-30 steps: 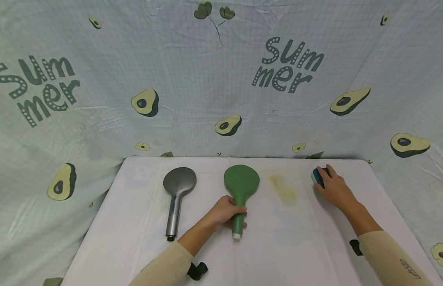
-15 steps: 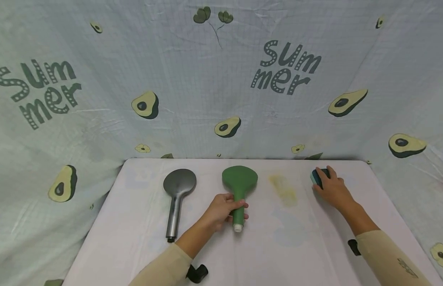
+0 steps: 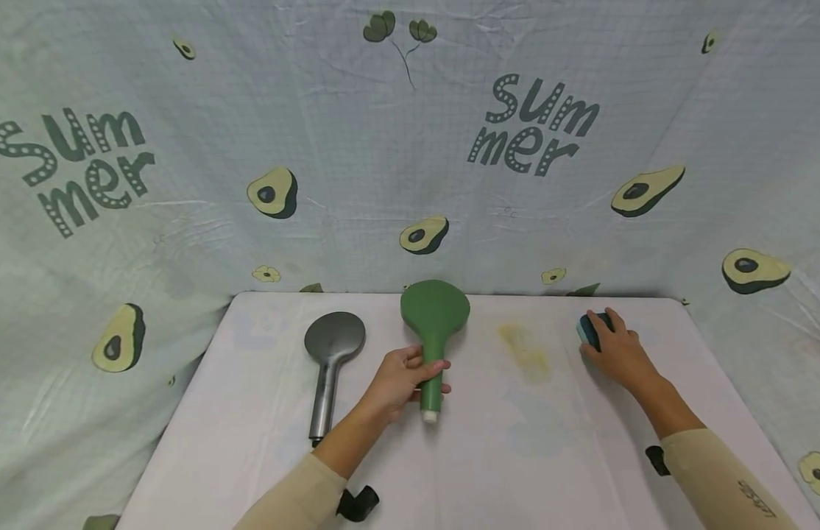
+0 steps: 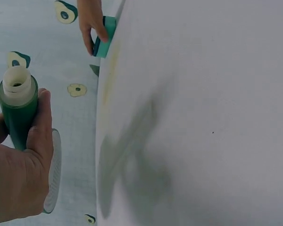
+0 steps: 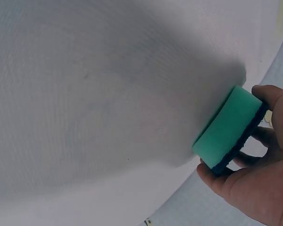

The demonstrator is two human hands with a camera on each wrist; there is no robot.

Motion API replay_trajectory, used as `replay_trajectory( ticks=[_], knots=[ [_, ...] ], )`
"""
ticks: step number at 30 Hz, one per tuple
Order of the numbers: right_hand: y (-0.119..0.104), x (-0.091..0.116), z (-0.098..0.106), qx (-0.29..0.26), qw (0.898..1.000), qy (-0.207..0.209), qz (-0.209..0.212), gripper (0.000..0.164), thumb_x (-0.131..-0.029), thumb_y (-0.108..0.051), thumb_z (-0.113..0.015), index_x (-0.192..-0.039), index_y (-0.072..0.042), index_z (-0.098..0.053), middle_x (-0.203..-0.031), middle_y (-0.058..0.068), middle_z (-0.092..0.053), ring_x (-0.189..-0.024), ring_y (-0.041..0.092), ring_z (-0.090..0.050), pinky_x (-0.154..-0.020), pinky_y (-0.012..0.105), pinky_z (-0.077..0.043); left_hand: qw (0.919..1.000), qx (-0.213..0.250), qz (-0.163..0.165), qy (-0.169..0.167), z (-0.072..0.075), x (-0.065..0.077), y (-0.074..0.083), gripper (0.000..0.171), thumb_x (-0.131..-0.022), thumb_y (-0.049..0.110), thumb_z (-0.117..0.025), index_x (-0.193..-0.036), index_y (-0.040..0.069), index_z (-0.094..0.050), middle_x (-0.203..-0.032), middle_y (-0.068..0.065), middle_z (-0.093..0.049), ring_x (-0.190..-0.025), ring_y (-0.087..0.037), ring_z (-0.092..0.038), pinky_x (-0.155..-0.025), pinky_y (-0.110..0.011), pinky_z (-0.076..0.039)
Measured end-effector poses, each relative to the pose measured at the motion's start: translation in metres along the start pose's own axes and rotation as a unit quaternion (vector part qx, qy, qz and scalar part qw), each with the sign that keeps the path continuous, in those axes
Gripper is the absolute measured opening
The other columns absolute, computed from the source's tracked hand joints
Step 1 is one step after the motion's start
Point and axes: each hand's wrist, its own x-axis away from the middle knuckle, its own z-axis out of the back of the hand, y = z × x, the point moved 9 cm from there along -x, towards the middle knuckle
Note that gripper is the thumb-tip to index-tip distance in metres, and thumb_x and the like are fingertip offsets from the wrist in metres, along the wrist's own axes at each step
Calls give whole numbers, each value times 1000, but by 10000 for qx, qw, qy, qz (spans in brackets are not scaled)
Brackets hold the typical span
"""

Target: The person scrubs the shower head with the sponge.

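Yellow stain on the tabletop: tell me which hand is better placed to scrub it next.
Probably the right hand: it already grips the sponge just right of the yellow stain, while the left hand holds the green shower head.

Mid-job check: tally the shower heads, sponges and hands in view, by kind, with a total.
Shower heads: 2 (green shower head, gray shower head)
Sponges: 1 (two-tone sponge)
Hands: 2 (left hand, right hand)
Total: 5
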Motion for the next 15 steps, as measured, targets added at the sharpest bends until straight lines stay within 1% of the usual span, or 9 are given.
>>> replay_trajectory(
  ticks=[5, 10, 15],
  knots=[
    [0, 3, 2, 43, 10000, 42, -61, 72, -102, -25, -61, -158, 3, -25, -158, 41, -13, -122, 74, -34, -95, 79, -43, 9997, -145, -214, 1, 1, 4, 12, 58, -102, 12, -67, -151, -7, -43, -137, -27, -63, -86, -24, -78, -79, -39, -65],
    [0, 3, 4, -108, 9998, 143, -84, 69, -102, -24, -58, -157, 3, -25, -158, 41, -15, -121, 73, -33, -94, 79, -42, 9990, -217, -391, 0, 1, 9, 21, 58, -102, 11, -67, -152, -5, -43, -138, -28, -62, -84, -23, -78, -79, -39, -65],
    [-1, 4, 6, -259, 9992, 288, 61, 69, -104, -25, -59, -157, 5, -26, -157, 43, -16, -122, 73, -34, -95, 79, -40, 9978, -299, -581, 85, 5, 13, 29, 59, -100, 10, -68, -152, -3, -43, -138, -29, -62, -83, -23, -78, -79, -40, -65]
  ],
)
